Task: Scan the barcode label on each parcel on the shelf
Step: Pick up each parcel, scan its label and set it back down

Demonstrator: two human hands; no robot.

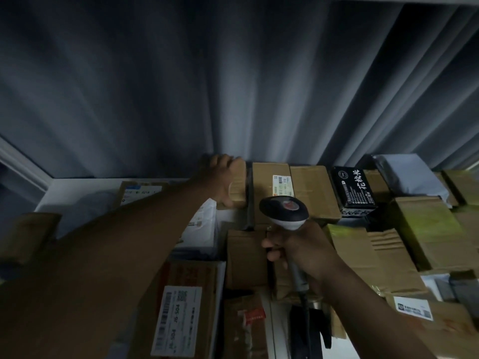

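Grey curtains fill the upper half of the view, hanging in long folds behind a white shelf crowded with parcels.

At about 12 o'clock from the scanner lies a brown box with a white barcode label on its top face. Just beside it, at 9 o'clock, stands a narrower carton — the left hand reaches over it, fingers curled over its far top edge and thumb down its near side, gripping it. The left forearm stretches diagonally from 7 o'clock of the frame up to that carton.

The right hand is wrapped round the grey handle of a scanner, holding it firmly; the black-and-white head points up toward the labelled box, and a dark cable trails down from the handle's base.

At 2 o'clock from the scanner sits a black box with white characters, and further right a white bag on more brown cartons. At 7 o'clock from the scanner, low in the frame, a large carton bears a long label reading J6-504. A far-left parcel at 10 o'clock shows a partly hidden label — its text is too blurred to read.
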